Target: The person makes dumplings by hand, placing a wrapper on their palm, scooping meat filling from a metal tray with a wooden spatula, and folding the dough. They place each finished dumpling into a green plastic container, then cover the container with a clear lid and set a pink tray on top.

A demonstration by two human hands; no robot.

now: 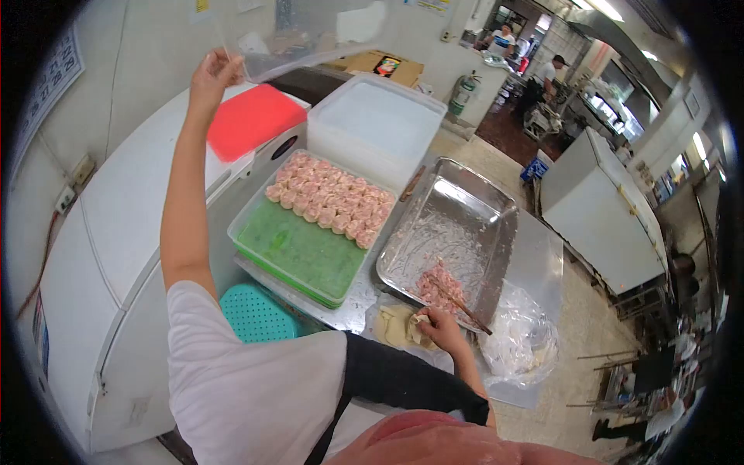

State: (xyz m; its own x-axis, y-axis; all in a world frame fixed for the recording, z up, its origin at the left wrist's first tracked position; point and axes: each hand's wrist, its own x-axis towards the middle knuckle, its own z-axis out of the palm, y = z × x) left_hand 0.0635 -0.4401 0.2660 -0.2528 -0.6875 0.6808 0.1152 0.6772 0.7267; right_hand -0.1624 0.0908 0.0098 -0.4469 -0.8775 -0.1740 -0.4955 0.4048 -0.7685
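Clear plastic lid (310, 39) is held aloft beyond the flat red lid (248, 120), pinched at its corner by the left hand (213, 74). Right hand (442, 325) grasps a wooden stick (463, 304) beside the pale wrapper stack (395, 325). Step in hand, by judgement: lid handling over the green-bottomed clear container (298, 252) of pink dumplings (329, 198). Seating the lid calls for squaring it to the rim

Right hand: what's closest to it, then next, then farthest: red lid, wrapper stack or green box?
1. Wrapper stack, beside the right hand.
2. Green box, mid-counter, to the left.
3. Red lid, far back left.
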